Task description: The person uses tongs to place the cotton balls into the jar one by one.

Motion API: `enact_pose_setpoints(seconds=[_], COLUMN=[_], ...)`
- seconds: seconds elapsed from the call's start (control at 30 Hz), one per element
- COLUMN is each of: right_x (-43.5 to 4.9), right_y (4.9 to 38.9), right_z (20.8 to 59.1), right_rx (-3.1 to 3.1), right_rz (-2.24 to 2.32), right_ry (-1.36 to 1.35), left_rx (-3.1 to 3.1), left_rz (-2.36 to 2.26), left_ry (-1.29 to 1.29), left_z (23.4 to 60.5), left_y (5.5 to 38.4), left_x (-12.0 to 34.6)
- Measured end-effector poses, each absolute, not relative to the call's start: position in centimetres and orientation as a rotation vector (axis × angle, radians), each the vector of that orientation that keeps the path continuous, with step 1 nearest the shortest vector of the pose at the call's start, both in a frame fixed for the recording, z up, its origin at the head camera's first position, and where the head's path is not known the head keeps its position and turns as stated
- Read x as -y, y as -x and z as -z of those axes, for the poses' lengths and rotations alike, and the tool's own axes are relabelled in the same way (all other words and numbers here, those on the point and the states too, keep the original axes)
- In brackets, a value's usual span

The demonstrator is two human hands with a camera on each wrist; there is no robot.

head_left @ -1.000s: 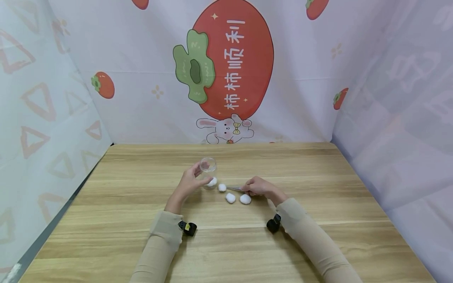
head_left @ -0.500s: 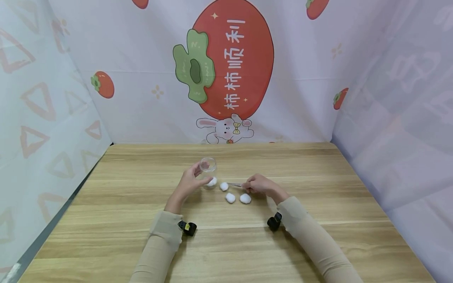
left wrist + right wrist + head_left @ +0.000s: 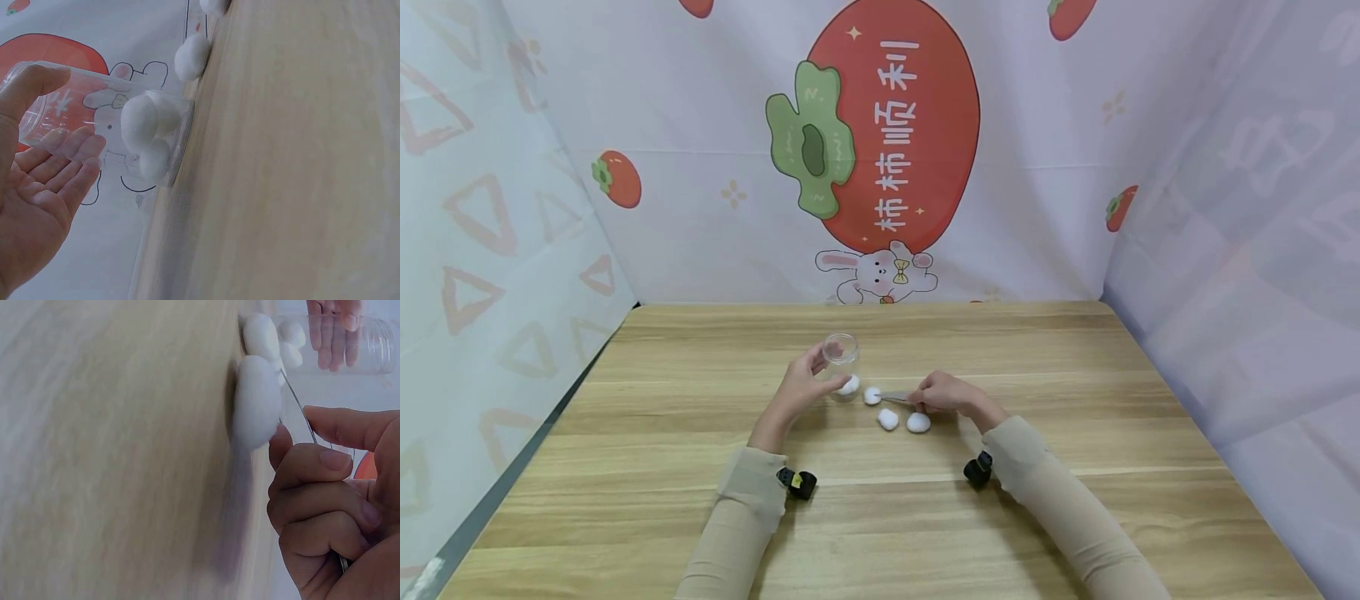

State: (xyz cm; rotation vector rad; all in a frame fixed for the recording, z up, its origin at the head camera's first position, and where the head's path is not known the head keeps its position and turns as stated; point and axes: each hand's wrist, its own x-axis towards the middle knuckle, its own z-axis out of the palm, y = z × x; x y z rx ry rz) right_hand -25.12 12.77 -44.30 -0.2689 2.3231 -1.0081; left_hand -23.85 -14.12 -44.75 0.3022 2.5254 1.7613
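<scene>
"What is each hand gripping?"

"The left hand (image 3: 801, 385) has its thumb and fingers round a clear jar (image 3: 852, 363). The right hand (image 3: 946, 392) pinches metal tweezers (image 3: 895, 396), their tips pointing towards that jar."

"Why hold the jar that low and upright?"

"Likely to steady it: the base is on the table (image 3: 880, 533), the mouth faces up, and a few white balls (image 3: 155, 164) lie at the bottom, below the left fingers."

"And the ball at the tweezer tips?"

"That white ball (image 3: 872, 395) sits between the two grips, just beside the jar. The tips touch it; I can't tell whether they pinch it."

"The others?"

"Two loose balls (image 3: 888, 419) (image 3: 918, 422) lie on the person's side of the tweezers, one just beside the right fingers, presumably to be within easy reach."
</scene>
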Motion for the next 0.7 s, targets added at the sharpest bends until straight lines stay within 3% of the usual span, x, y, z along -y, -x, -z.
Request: enact_pose_setpoints(seconds=[0.7], right_x=[-11.9], right_y=[25.2], right_z=[44.2], right_rx=[-2.352], right_rz=[1.059], right_ry=[0.206], left_rx=[-2.547], left_rz=[-1.747], left_ry=[-0.334], left_z=[44.7], left_y=[23.7], left_x=[14.2])
